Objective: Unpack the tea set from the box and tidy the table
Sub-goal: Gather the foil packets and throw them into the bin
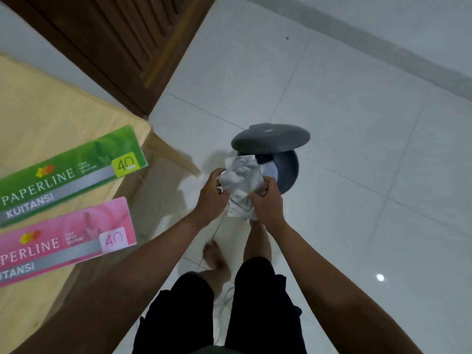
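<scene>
The wrapping (241, 183) covers the fingertips of both the left hand (213, 194) and the right hand (265, 200), and its lower end hides one foot. The raised lid (270, 137) and the wrapping beyond the fingers hide most of the bin (288, 172) inside. The left edge cuts off both booklets (71, 172).

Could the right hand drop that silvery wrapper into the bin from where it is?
Probably yes. The right hand holds the silvery wrapper just beside the bin, whose lid is tipped up, leaving the mouth open.
</scene>
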